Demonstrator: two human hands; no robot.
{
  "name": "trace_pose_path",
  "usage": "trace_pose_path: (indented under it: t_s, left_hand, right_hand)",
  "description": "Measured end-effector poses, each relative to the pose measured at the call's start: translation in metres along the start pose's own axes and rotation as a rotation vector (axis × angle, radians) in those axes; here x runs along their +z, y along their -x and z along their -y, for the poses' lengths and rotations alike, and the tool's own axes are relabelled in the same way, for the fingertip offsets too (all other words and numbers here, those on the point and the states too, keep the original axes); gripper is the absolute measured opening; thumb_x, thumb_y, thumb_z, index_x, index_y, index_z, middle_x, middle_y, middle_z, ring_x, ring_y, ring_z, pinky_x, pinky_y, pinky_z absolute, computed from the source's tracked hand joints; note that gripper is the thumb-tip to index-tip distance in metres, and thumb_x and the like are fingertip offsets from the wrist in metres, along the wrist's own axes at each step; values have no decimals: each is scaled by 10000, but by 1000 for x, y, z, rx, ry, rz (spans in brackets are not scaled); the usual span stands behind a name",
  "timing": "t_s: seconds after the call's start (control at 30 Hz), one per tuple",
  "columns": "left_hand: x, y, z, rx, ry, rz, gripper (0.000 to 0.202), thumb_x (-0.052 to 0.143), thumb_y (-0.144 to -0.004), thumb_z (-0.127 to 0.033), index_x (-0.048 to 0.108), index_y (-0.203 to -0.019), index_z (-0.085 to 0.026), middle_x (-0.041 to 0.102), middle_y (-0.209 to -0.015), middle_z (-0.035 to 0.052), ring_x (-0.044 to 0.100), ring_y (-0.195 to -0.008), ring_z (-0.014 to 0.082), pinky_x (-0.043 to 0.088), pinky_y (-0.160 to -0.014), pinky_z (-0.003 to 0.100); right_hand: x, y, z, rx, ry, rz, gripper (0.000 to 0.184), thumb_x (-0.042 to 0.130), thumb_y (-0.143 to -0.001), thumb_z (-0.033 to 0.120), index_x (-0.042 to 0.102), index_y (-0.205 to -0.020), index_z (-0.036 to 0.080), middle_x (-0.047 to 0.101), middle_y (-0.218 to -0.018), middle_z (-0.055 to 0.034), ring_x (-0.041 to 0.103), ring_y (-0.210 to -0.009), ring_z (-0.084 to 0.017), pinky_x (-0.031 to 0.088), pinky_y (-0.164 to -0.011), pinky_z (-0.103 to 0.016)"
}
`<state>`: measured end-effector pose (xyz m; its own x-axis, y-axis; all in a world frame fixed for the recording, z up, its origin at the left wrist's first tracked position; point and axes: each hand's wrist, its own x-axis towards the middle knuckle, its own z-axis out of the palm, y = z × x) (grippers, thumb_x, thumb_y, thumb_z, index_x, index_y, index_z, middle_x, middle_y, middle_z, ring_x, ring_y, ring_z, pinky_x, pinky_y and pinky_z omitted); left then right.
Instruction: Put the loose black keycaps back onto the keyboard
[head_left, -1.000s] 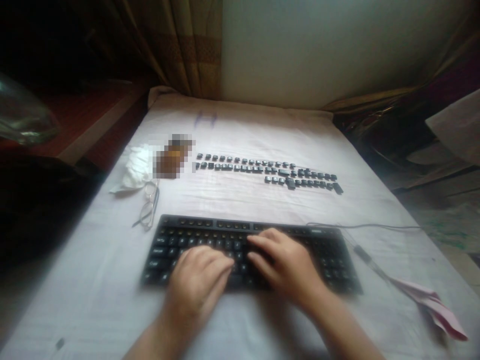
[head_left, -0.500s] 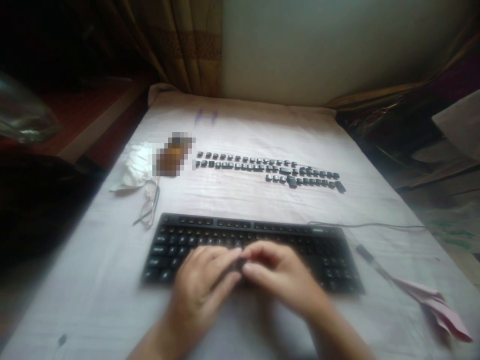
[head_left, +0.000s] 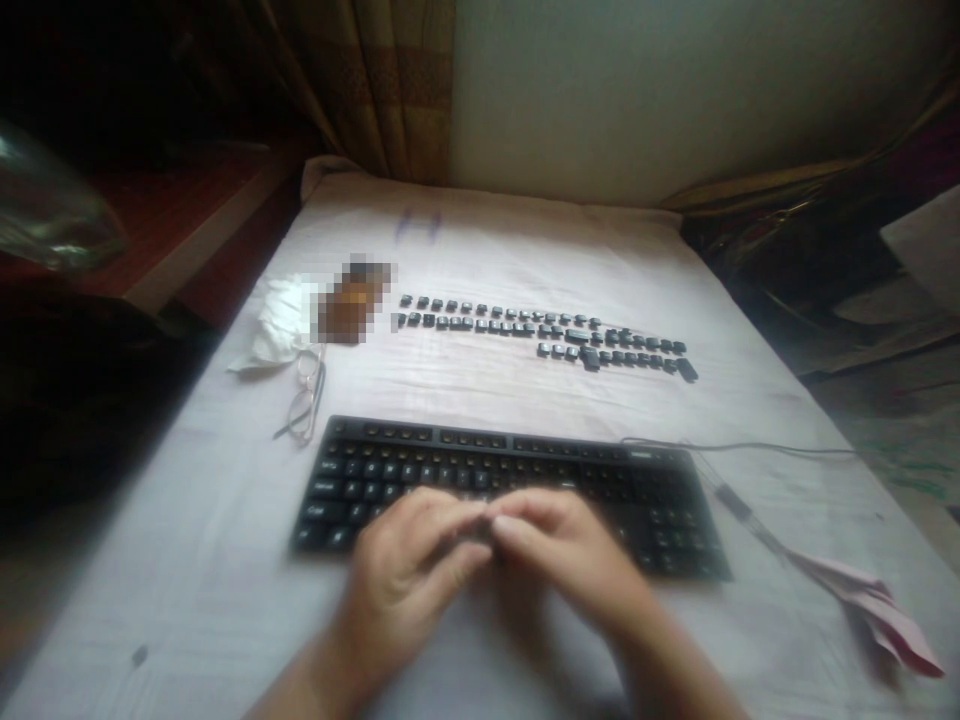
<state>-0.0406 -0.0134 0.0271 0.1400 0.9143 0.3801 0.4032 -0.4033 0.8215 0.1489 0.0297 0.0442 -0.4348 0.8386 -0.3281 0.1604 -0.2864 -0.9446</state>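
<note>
A black keyboard (head_left: 450, 450) lies on the white cloth, several of its key spots in the right half without caps. Above its front edge my left hand (head_left: 416, 560) and my right hand (head_left: 566, 545) meet, fingertips almost touching. Both are closed in a pinch around a small black piece (head_left: 478, 532), mostly covered by the fingers and too blurred to name surely. Beyond the keyboard, loose black keycaps (head_left: 499, 326) lie in uneven rows.
Eyeglasses (head_left: 302, 410) and a crumpled white cloth (head_left: 281, 325) lie at the left, by a pixelated brown item (head_left: 352, 305). A cable (head_left: 750, 446) runs off right, near tweezers (head_left: 733, 502) and a pink cloth (head_left: 877, 605). A dark speck (head_left: 139, 656) lies front left.
The view has shifted slightly. My fingers have moved a little against each other and remain pinched together above the keyboard's front edge. The keycap rows look the same.
</note>
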Motion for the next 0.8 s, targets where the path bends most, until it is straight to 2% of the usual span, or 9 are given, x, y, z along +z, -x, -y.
trace_pose_path:
  t_s: [0.2,0.4,0.53,0.67,0.8]
  left_hand:
    - [3,0,3,30,97,31,367,602,-931,-135,625,-1266,-282,648,-906,-4,647,-807,90,538,-712,162]
    - [2,-1,2,64,53,25,416,560,-940,-94,612,-1302,-294,653,-932,-3,650,-833,86,539,-728,150]
    - [2,1,2,72,4,1,406,567,-927,-80,629,-1277,-275,677,-984,6,665,-876,98,549,-766,162]
    - [3,2,3,78,-52,-4,394,571,-917,-77,624,-1269,-247,706,-1015,17,683,-900,111,557,-799,180]
    - [3,1,1,51,-114,-7,310,590,-916,-121,646,-1201,-226,735,-1028,16,701,-917,118,555,-844,191]
  right_hand:
    - [-1,2,0,-25,12,54,328,628,-874,473,814,-833,206,755,-732,-50,640,-660,-152,523,-624,-246]
    - [2,4,-3,-25,-64,-47,183,723,-803,375,794,-841,211,756,-750,-40,670,-685,-159,555,-649,-259]
    - [7,8,-2,-81,-149,-77,68,761,-753,257,745,-803,213,759,-810,-29,694,-756,-160,569,-689,-250]
    - [11,12,2,-171,-33,-117,110,728,-757,162,707,-847,222,740,-818,-4,684,-729,-131,552,-632,-201]
    - [10,12,3,-380,200,-238,246,687,-751,83,657,-952,222,721,-830,16,646,-623,-90,528,-566,-163]
